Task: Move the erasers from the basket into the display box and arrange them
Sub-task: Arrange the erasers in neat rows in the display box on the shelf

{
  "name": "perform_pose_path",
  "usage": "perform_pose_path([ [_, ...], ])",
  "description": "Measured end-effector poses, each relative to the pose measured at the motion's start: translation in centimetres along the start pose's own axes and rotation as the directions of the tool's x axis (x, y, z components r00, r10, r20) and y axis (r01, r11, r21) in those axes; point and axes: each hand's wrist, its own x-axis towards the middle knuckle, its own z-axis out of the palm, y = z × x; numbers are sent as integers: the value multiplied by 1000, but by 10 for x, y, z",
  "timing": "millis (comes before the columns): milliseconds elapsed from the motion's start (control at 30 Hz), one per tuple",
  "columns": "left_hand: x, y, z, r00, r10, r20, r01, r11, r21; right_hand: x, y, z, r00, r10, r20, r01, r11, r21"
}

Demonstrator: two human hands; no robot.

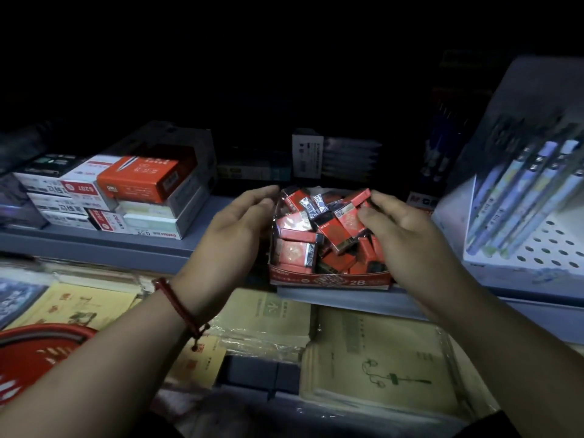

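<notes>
We see the red display box (328, 281) on the shelf (94, 245), heaped with erasers (295, 251). Our left hand (234, 229) lies along its left wall, fingers nearly straight and together. Our right hand (407, 235) curls over the right side, fingertips touching a tilted eraser (358, 197); we cannot tell whether they pinch it.

A stationery shop is indicated by a metal shelf (94, 245) stocked with stacked pen boxes (136, 181), a price label (143, 233), racked pens (521, 197) and wrapped exercise books (379, 358).
</notes>
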Motion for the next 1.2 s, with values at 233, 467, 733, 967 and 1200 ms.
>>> perform_pose_path([
  [233, -2, -6, -13, 982, 164, 98, -180, 966, 184, -3, -2, 4, 999, -53, 11, 54, 989, -139],
  [467, -6, -2, -19, 946, 226, 231, -286, 919, 272, -3, -8, 8, 999, -44, 3, 44, 988, -145],
  [733, -11, 4, -32, 876, 408, 258, -481, 780, 401, -18, -30, 4, 863, -499, 79, 489, 785, -380],
  [967, -16, 4, -28, 859, 437, 267, -510, 682, 524, -13, -26, 11, 766, -584, 269, 643, 678, -356],
  [1200, -25, 1, -25, 863, 434, 257, -498, 647, 578, -8, -25, 7, 708, -627, 325, 704, 662, -256],
])
